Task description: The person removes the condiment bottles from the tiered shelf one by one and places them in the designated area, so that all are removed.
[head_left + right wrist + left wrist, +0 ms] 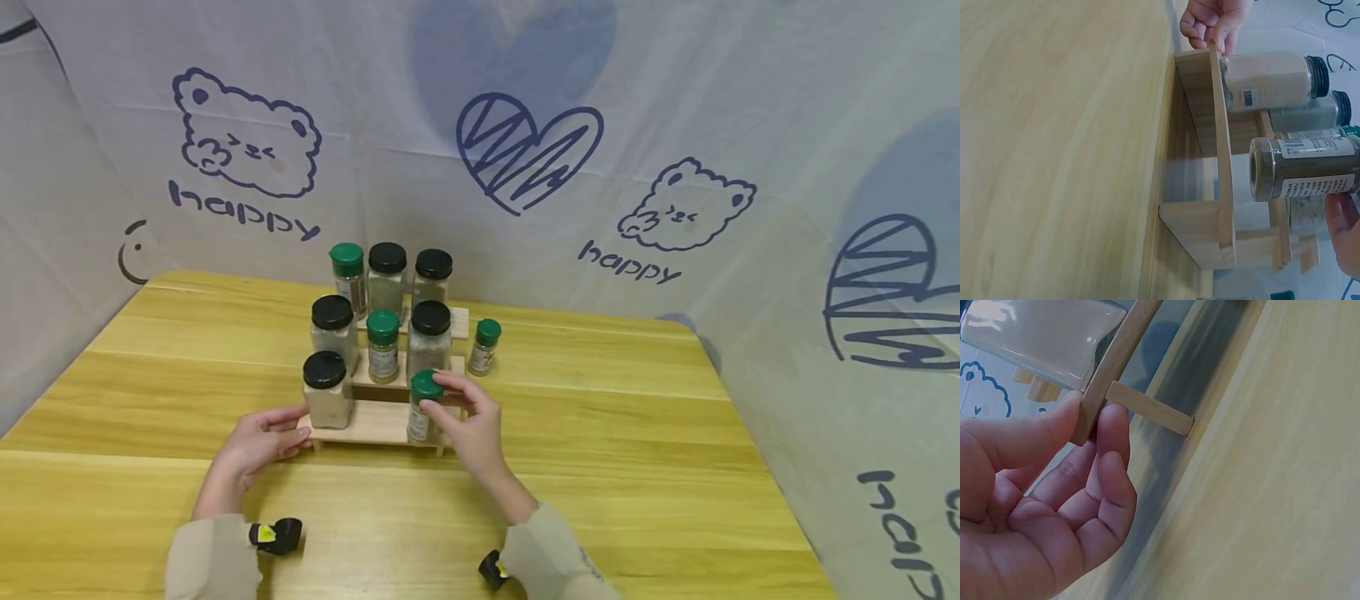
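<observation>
A stepped wooden rack (367, 423) holds spice jars on three tiers. My left hand (258, 446) pinches the front left end of its lowest board between thumb and fingers, seen close in the left wrist view. My right hand (476, 429) grips a small green-capped spice jar (418, 423) near its cap, upright over the right part of that board. In the right wrist view a small gap shows between the spice jar's base (1261, 169) and the board (1222, 156). A black-capped jar (327, 404) of pale powder stands at the board's left.
Black-capped and green-capped jars fill the middle tier, among them a green-capped jar (383, 350); more stand on the top tier, including a black-capped jar (387, 283). Another green-capped jar (483, 354) stands on the wooden table (600, 433), right of the rack. A printed cloth (375, 167) hangs behind.
</observation>
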{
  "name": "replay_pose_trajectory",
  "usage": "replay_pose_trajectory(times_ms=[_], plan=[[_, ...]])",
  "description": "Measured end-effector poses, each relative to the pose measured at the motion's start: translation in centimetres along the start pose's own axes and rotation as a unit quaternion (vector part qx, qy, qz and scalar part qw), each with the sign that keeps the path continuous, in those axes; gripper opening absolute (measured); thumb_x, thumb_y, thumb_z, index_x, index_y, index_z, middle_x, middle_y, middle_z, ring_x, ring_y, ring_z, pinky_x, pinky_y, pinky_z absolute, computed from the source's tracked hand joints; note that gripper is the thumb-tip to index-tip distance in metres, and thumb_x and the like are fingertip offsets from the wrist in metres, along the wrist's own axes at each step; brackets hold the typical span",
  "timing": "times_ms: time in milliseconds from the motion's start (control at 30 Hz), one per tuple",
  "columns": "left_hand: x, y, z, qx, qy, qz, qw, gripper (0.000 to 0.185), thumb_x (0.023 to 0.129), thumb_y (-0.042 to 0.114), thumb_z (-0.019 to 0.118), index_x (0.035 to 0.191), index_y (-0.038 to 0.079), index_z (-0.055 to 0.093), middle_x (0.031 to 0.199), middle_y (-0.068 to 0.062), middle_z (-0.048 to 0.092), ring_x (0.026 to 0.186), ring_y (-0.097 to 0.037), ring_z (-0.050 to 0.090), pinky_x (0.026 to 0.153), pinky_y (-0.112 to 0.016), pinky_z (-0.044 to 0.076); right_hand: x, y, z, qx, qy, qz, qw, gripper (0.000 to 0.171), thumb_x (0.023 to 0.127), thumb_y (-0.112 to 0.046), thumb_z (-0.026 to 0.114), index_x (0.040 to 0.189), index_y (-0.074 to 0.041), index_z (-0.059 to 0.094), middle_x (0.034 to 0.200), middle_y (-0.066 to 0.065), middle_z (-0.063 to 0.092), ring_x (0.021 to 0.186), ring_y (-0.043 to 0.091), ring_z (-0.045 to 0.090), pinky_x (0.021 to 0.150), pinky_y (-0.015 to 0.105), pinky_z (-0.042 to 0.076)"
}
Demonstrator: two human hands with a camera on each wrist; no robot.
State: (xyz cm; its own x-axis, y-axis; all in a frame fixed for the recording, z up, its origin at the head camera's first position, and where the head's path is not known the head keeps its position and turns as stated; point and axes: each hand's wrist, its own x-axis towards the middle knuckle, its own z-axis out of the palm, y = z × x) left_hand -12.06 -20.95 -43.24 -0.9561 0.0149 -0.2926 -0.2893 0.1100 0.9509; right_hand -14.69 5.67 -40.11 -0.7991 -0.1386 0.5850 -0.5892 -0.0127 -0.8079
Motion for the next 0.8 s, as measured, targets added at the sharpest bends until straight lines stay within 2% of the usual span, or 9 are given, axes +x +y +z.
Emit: replay_pose_trajectory(times_ms=[133, 300, 800], plan=[[0.0, 0.0, 0.0, 0.004, 0.000, 0.000, 1.0000, 0.053, 0.086, 0.003, 0.058, 0.130, -0.013, 0.033, 0.107, -0.015, 0.061, 0.074, -0.008, 0.060, 0.066, -0.025, 0.050, 0.0, 0.2, -0.7, -0.005, 0.006, -0.004, 1.000, 0.025, 0.073, 0.012, 0.066, 0.097, 0.010, 0.059, 0.102, 0.023, 0.058, 0.083, 0.016, 0.057, 0.069, 0.044, 0.050], [0.0, 0.0, 0.0, 0.005, 0.001, 0.000, 1.0000, 0.053, 0.086, 0.003, 0.058, 0.130, -0.013, 0.033, 0.108, -0.015, 0.060, 0.074, -0.008, 0.060, 0.066, -0.024, 0.050, 0.0, 0.3, -1.7, -0.007, 0.018, 0.007, 1.000, 0.025, 0.072, 0.015, 0.065, 0.096, 0.012, 0.059, 0.103, 0.024, 0.057, 0.086, 0.014, 0.056, 0.071, 0.037, 0.051], [0.1, 0.0, -0.1, -0.009, -0.003, 0.008, 0.9999, 0.053, 0.085, 0.001, 0.058, 0.129, -0.014, 0.032, 0.103, -0.011, 0.062, 0.074, -0.008, 0.061, 0.066, -0.024, 0.050, 0.8, 1.0, -4.4, -0.030, 0.064, 0.008, 0.997, 0.026, 0.074, 0.008, 0.067, 0.098, 0.010, 0.059, 0.100, 0.023, 0.058, 0.089, 0.014, 0.055, 0.071, 0.026, 0.049]])
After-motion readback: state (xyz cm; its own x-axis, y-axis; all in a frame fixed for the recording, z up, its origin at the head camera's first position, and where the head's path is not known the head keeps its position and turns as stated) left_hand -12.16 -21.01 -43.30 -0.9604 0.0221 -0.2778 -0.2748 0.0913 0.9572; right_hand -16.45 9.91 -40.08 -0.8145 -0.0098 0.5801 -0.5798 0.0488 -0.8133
